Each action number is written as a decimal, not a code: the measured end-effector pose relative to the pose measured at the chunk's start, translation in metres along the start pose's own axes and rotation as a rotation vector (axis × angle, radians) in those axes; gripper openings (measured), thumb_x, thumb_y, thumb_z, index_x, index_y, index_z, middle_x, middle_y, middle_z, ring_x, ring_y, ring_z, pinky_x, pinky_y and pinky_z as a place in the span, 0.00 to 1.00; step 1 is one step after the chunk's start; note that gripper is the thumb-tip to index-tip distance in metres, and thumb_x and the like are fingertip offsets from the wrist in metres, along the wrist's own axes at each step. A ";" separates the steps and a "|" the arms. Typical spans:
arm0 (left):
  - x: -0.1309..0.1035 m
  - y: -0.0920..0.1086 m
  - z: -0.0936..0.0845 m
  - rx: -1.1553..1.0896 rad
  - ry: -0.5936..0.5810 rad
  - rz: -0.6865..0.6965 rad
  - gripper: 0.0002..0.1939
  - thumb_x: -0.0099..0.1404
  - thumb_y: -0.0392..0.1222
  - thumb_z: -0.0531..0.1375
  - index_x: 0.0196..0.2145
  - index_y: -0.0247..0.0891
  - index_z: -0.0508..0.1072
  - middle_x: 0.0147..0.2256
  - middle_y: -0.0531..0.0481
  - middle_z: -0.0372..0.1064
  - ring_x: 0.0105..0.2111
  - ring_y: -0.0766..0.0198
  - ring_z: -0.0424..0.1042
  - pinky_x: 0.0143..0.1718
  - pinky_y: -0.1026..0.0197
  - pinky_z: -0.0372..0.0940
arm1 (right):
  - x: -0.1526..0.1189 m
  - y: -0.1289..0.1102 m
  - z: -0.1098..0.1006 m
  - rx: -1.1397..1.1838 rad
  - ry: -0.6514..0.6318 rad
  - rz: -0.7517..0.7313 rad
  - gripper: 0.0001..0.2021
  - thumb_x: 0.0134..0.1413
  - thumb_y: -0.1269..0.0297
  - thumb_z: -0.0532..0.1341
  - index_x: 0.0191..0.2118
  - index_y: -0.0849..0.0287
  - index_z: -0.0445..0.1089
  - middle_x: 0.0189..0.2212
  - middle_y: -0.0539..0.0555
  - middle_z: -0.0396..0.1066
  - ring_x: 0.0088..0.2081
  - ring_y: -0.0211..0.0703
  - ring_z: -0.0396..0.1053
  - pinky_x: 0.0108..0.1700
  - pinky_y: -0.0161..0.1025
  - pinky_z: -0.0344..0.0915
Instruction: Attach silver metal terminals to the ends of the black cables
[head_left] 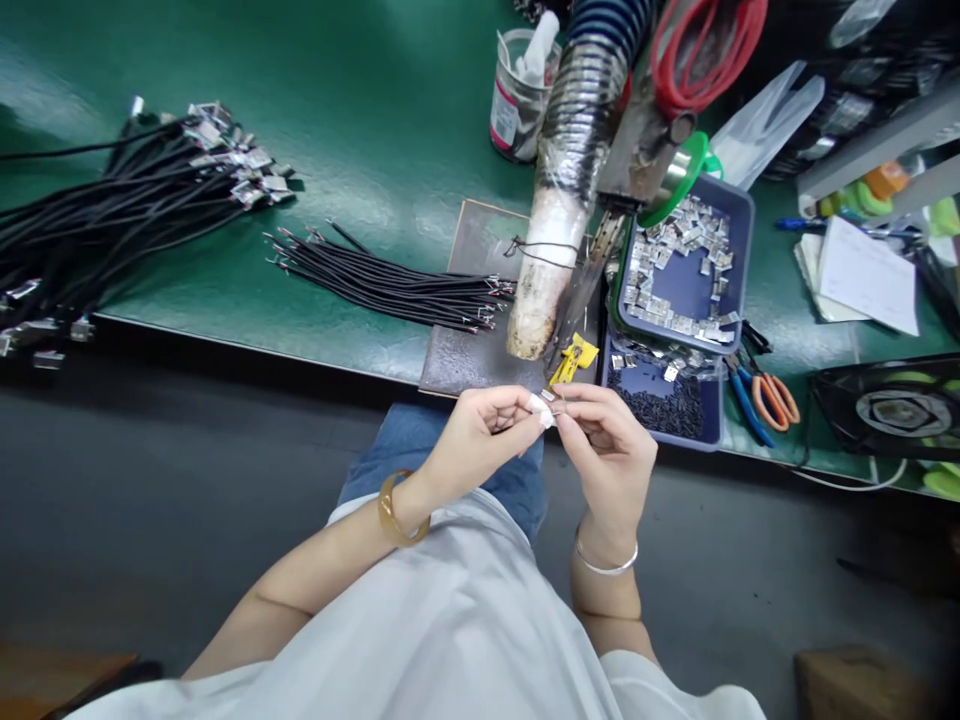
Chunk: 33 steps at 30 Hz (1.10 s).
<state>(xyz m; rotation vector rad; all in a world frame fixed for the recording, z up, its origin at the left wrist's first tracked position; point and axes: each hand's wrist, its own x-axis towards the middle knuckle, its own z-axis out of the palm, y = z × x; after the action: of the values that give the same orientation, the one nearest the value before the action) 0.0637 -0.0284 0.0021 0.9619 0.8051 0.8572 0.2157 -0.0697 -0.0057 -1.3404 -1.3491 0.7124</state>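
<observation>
1. A green bench (360, 150) runs across the far half of the view, with dark floor below its near edge; a dark mat (469, 350) lies at that edge in front of the person.
2. A small metal part (550, 398) is pinched between both hands just off the bench's near edge, above the lap.
3. The left hand (484, 430) is curled nearly closed, thumb and taped fingertip pressed onto the part; the right hand (609, 445) is likewise curled, its fingertips meeting the part from the right.
4. Whether a wire is already joined to the part cannot be told; it is too small.
5. A bundle of short black wires (390, 283) with bared ends lies left of the mat, judged to be stock not yet worked.
6. A larger heap of cables (112, 210) with metal ends is at far left, judged to be finished pieces.
7. Two blue trays (739, 215) on the right hold metal shells (675, 270) and small dark pieces (664, 405), still plentiful, so much work appears left.
8. A foil-wrapped hose (570, 180) hangs down over the mat, a jar (517, 95) behind it; scissors (772, 395) lie right of the trays.
</observation>
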 end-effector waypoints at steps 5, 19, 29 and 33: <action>0.002 -0.003 0.003 0.011 0.021 0.021 0.17 0.58 0.51 0.69 0.26 0.34 0.73 0.21 0.55 0.64 0.20 0.72 0.60 0.21 0.68 0.57 | -0.002 0.002 -0.002 -0.036 -0.006 -0.024 0.05 0.59 0.70 0.65 0.38 0.54 0.78 0.43 0.54 0.78 0.44 0.43 0.78 0.43 0.40 0.77; -0.001 -0.004 -0.006 0.051 -0.153 -0.036 0.20 0.64 0.54 0.64 0.26 0.34 0.69 0.18 0.57 0.59 0.19 0.73 0.55 0.21 0.68 0.51 | -0.002 -0.002 -0.003 -0.078 -0.024 -0.124 0.06 0.57 0.74 0.66 0.36 0.54 0.76 0.41 0.52 0.79 0.43 0.43 0.78 0.48 0.44 0.76; -0.002 -0.009 -0.007 -0.095 -0.013 -0.040 0.18 0.64 0.53 0.64 0.28 0.36 0.68 0.18 0.57 0.61 0.19 0.72 0.56 0.22 0.68 0.54 | -0.015 0.004 0.012 -0.466 0.091 -0.432 0.13 0.56 0.77 0.65 0.44 0.52 0.74 0.48 0.54 0.78 0.46 0.45 0.79 0.49 0.42 0.79; -0.001 -0.005 -0.009 -0.047 0.034 -0.002 0.14 0.61 0.49 0.66 0.30 0.34 0.75 0.19 0.55 0.65 0.19 0.71 0.60 0.22 0.67 0.56 | -0.013 0.004 0.008 -0.432 0.157 -0.399 0.14 0.59 0.77 0.62 0.46 0.52 0.74 0.45 0.53 0.79 0.45 0.46 0.80 0.48 0.44 0.78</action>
<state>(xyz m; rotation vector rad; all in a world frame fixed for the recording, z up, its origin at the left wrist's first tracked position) 0.0570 -0.0275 -0.0055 0.9071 0.8122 0.8888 0.2076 -0.0791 -0.0146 -1.3607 -1.6339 0.0429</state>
